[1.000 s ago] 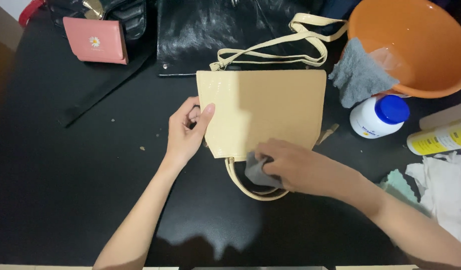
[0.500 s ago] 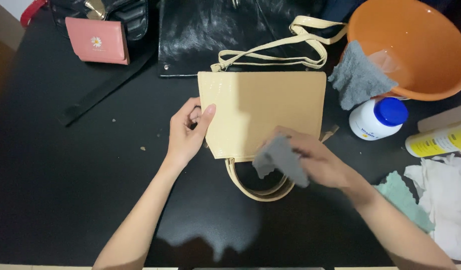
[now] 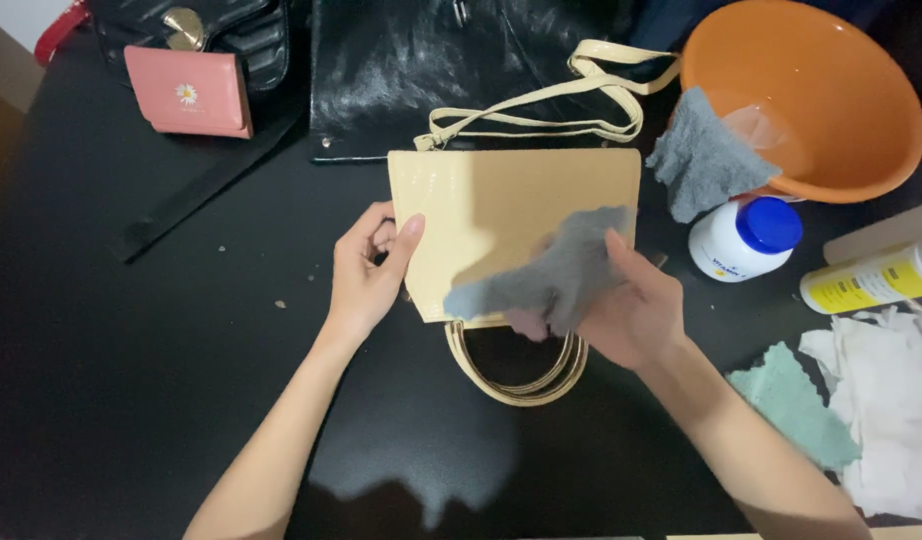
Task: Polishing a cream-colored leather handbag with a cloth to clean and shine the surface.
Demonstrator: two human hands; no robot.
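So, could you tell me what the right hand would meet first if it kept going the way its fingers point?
Probably only the beige handbag under the right hand and its grey cloth; beyond that, the black bag.

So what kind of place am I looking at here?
Probably a home table used for cleaning bags, though it could be a small workshop. A beige handbag lies on a black table, the right hand holds a grey cloth on it, and an orange basin and bottles sit close by.
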